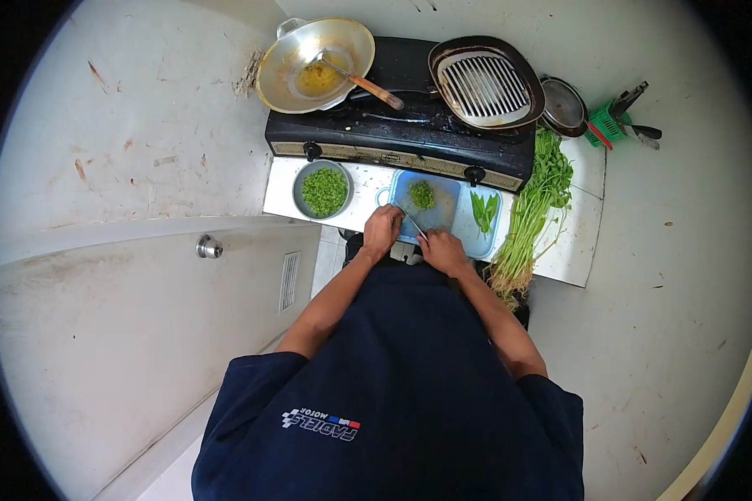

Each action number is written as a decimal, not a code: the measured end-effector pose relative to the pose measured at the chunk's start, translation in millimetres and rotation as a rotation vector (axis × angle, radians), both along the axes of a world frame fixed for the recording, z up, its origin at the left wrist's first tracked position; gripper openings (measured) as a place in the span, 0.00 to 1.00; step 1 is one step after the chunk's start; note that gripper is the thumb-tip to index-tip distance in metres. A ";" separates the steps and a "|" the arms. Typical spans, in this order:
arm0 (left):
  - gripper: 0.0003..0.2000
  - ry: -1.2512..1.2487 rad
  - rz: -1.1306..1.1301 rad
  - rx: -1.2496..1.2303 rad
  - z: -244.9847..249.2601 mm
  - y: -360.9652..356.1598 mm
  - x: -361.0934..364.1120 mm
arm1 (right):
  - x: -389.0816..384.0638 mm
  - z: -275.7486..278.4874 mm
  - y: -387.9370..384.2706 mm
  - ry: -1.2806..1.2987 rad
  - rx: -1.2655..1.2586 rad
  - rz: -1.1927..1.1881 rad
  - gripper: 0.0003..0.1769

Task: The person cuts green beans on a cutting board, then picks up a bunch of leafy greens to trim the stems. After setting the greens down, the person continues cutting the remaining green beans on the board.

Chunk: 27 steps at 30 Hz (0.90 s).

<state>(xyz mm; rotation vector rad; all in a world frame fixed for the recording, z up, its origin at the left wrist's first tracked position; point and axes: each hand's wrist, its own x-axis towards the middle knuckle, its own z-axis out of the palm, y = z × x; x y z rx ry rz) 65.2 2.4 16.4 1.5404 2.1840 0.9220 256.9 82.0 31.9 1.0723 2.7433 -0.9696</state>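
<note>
My right hand (444, 252) is closed round the handle of a knife (413, 223), whose blade slants up and left over the near part of a blue cutting board (449, 238). At the board's left edge, my left hand (382, 231) has its fingers curled together close to the knife tip; what they hold, if anything, is hidden. A small heap of chopped greens (422, 195) lies on the board just beyond the blade. Some cut green leaves (483, 210) lie at the board's right side. To the left stands a grey bowl (297, 199) filled with finely chopped greens (324, 192).
A black two-burner stove (409, 142) stands behind the board. It carries a wok (274, 79) with a wooden-handled spatula (376, 90) and a grill pan (533, 75). Long leafy stalks with roots (530, 213) lie right. Behind them are a pan (564, 104) and green basket (603, 127) of utensils.
</note>
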 end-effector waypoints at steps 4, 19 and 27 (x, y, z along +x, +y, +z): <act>0.03 0.002 0.003 -0.029 -1.0 0.2 -0.2 | -12.2 -1.6 1.2 -0.021 0.011 -0.006 0.23; 0.04 -0.058 0.037 -0.031 -12.4 1.5 -2.6 | -5.6 4.8 3.9 -0.064 -0.058 -0.037 0.23; 0.04 -0.004 0.003 -0.022 -3.5 -1.1 -1.6 | -1.8 7.9 2.9 -0.013 -0.034 -0.014 0.24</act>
